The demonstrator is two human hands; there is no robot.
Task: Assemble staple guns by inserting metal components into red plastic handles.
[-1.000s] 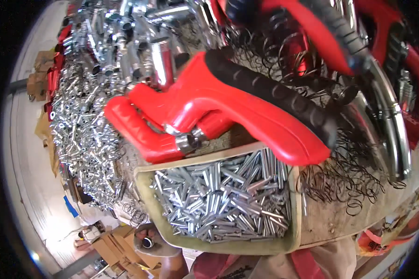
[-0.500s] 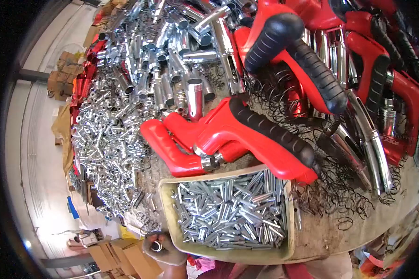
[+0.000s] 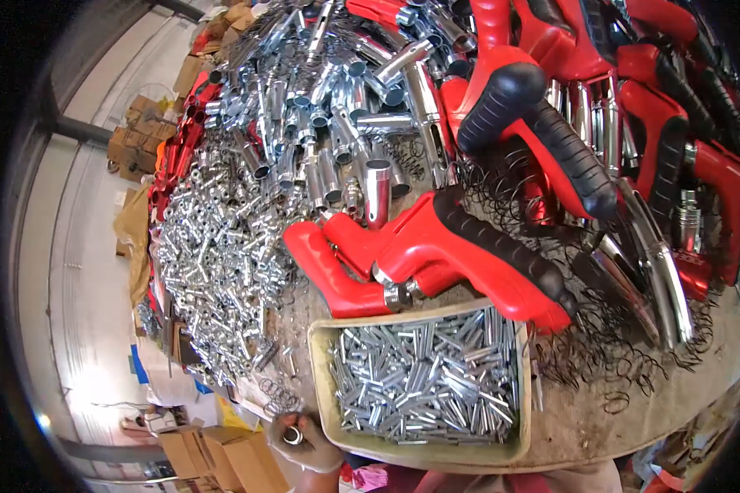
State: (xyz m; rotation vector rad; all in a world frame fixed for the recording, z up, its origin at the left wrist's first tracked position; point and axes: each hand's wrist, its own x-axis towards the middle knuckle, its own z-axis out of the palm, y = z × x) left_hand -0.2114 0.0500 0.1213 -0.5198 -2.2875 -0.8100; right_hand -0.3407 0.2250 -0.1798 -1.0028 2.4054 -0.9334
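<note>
Below the table's near edge, just left of the bin, my left hand (image 3: 311, 449) is curled round a shiny metal ring-shaped part (image 3: 293, 435). Only the part's round end shows; the rest is hidden in the hand. Right beside this hand stands a cream plastic bin (image 3: 324, 386), filled with short silvery metal pins (image 3: 423, 374). A few loose coil springs (image 3: 278, 396) lie just beyond the hand. My right hand is out of view.
Red handles with black ribbed grips (image 3: 501, 246) lie behind the bin. Small metal fittings (image 3: 214, 246) are heaped at left, with chrome tubes (image 3: 378, 193) farther back. Dark springs (image 3: 584, 349) spread to the right. Cardboard boxes (image 3: 234, 460) stand on the floor at lower left.
The whole scene has shifted a little to the right and down in the picture. My left hand stays beside the bin, and the ring-shaped end in it shows more plainly.
</note>
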